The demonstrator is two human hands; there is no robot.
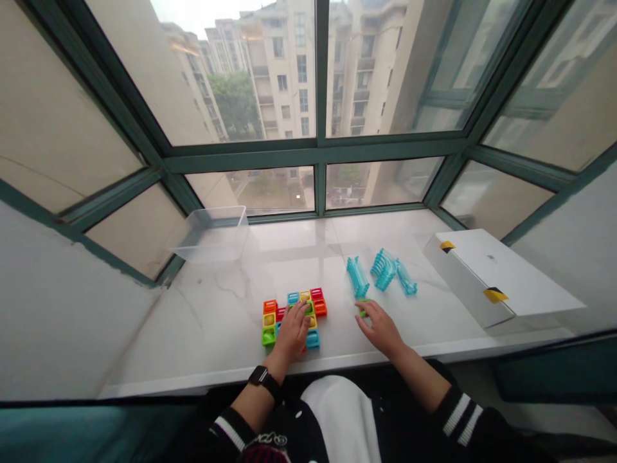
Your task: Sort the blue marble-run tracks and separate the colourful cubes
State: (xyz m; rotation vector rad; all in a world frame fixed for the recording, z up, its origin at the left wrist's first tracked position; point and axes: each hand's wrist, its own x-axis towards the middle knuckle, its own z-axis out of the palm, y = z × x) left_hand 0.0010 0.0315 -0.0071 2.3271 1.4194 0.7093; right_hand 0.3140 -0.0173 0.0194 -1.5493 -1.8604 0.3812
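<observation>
The left hand (292, 332) lies with fingers open on a block of colored plastic tiles (318, 307), close to the bench's (193, 379) near edge. The right hand (380, 328), fingers open, sits just beside a small green piece (362, 313). A clear plastic tub (209, 235) stands far left, with open bench between.

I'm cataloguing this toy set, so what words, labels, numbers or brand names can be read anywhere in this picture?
No word, brand or number can be read. The white box has a small dark mark on its top, too small to read. The yellow-and-black tape tabs show nothing legible. The embroidery on the jacket front is too blurred to read. The wristwatch shows no readable display.
</observation>
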